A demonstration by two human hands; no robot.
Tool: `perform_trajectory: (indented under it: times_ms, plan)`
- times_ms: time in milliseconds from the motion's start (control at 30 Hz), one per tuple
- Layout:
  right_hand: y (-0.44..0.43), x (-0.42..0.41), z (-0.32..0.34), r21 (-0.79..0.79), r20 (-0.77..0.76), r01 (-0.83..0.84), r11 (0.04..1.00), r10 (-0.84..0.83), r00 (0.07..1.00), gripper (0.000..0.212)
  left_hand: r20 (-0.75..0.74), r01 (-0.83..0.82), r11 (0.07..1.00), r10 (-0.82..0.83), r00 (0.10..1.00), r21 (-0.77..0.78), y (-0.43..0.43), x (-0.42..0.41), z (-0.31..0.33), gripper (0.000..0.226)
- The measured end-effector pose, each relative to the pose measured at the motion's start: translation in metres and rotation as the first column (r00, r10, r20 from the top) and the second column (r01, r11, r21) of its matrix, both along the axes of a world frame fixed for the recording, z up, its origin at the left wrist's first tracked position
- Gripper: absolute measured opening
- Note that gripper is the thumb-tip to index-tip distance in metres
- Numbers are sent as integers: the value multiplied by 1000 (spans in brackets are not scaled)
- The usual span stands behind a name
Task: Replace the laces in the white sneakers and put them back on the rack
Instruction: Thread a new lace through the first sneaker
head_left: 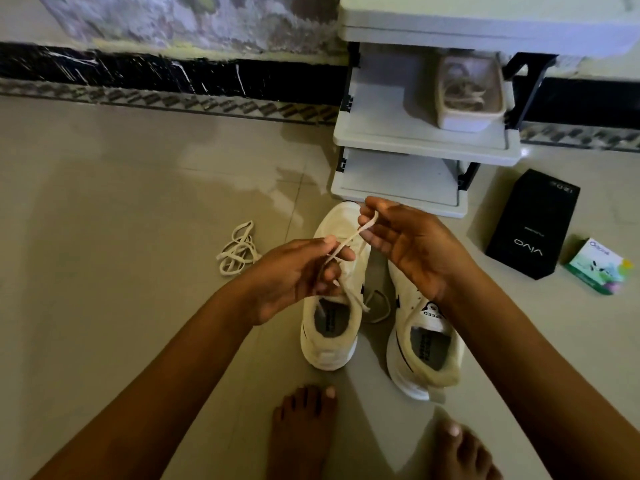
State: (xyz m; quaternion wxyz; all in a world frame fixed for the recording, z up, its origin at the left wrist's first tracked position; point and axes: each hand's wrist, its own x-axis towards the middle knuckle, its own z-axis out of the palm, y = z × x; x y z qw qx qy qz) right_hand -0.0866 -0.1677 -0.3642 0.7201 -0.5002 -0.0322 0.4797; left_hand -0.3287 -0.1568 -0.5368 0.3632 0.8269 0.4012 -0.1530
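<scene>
Two white sneakers stand side by side on the floor, the left sneaker (330,327) and the right sneaker (424,355), toes toward the rack. Above the left one, my left hand (294,278) pinches a white lace (346,242) that stretches up to my right hand (405,244), whose fingertips pinch its other end. The lace's lower part hangs down over the left sneaker's tongue. A loose lace (237,252) lies in a tangle on the floor to the left. My right wrist hides the right sneaker's front.
The white shoe rack (408,140) stands just beyond the sneakers; a tub of laces (467,95) sits on its middle shelf. A black phone box (531,225) and a small green box (599,266) lie on the floor at right. My bare feet (304,431) are near the bottom edge.
</scene>
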Motion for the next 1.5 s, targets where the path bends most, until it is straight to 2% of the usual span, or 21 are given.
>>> perform_trajectory:
  times_ms: [67, 100, 133, 167, 200, 267, 300, 333, 400, 533, 633, 700, 767, 800, 867, 1000, 1067, 1167, 1267, 1367, 1500]
  plan:
    - [-1, 1, -6, -168, 207, 29, 985, 7, 978, 18, 63, -30, 980, 43, 997, -198, 42, 34, 54, 55]
    - [-3, 2, -10, -244, 304, 57, 968, 21, 953, 17, 107, 49, 949, -16, 994, -310, 72, 53, 97, 42]
    - [-5, 3, -13, -302, 379, 77, 950, 46, 924, 17, 263, 61, 962, 11, 965, -265, 101, 82, 127, 30]
    - [-7, 4, -17, -355, 445, 85, 931, 89, 891, 16, 340, 48, 960, 51, 939, -277, 116, 99, 144, 23]
    - [-9, 5, -20, -417, 513, 90, 904, 153, 844, 16, 333, 45, 949, 64, 941, -312, 134, 100, 160, 19]
    - [-12, 6, -25, -555, 632, 102, 826, 339, 697, 13, 257, 56, 996, -36, 966, -71, 147, 103, 165, 12]
    - [-12, 6, -27, -602, 668, 114, 790, 421, 613, 11, 254, -15, 1000, 9, 967, 22, 138, 98, 161, 9]
    - [-12, 5, -30, -631, 691, 127, 765, 481, 539, 11, 314, -40, 996, 14, 949, 76, 137, 97, 159, 10]
    - [-11, 3, -34, -675, 697, 151, 722, 558, 450, 13, 325, -29, 990, -16, 946, 135, 133, 94, 149, 10]
    - [-12, -1, -32, -797, 602, 207, 567, 718, 350, 28, 308, 79, 995, -96, 947, 65, 137, 99, 152, 21]
    - [-15, -10, -26, -866, 488, 236, 442, 849, 203, 46, 328, 77, 995, -95, 940, 70, 132, 99, 151, 22]
    - [-14, -14, -25, -821, 568, 180, 542, 808, 156, 50, 356, 62, 996, -80, 931, 62, 128, 100, 152, 18]
    - [-10, -19, -25, -702, 686, -23, 712, 684, 247, 45, 381, 58, 997, -76, 922, 58, 124, 101, 154, 14]
    - [-8, -23, -25, -639, 702, -127, 758, 643, 306, 41, 396, 59, 997, -71, 916, 44, 123, 102, 155, 13]
    - [-5, -31, -27, -570, 711, -215, 793, 607, 357, 31, 417, 64, 998, -61, 907, 8, 122, 103, 159, 16]
    - [-7, -37, -34, -516, 735, -143, 845, 522, 433, 12, 424, 76, 994, -36, 905, -79, 121, 101, 160, 18]
    - [-9, -39, -39, -547, 737, -96, 832, 533, 416, 12, 388, 90, 993, -56, 920, -71, 123, 98, 154, 21]
    - [-12, -49, -47, -649, 722, 3, 760, 615, 316, 18, 298, 125, 992, -112, 948, -25, 122, 91, 137, 30]
    - [-13, -57, -50, -727, 686, 98, 679, 719, 112, 25, 272, 162, 983, -180, 945, 85, 111, 85, 121, 33]
    - [-10, -59, -57, -709, 695, 149, 689, 719, -12, 28, 318, 124, 980, -168, 933, 155, 107, 83, 111, 29]
    - [-4, -64, -70, -603, 738, 251, 757, 649, -184, 21, 372, 43, 993, -80, 925, 108, 108, 81, 102, 19]
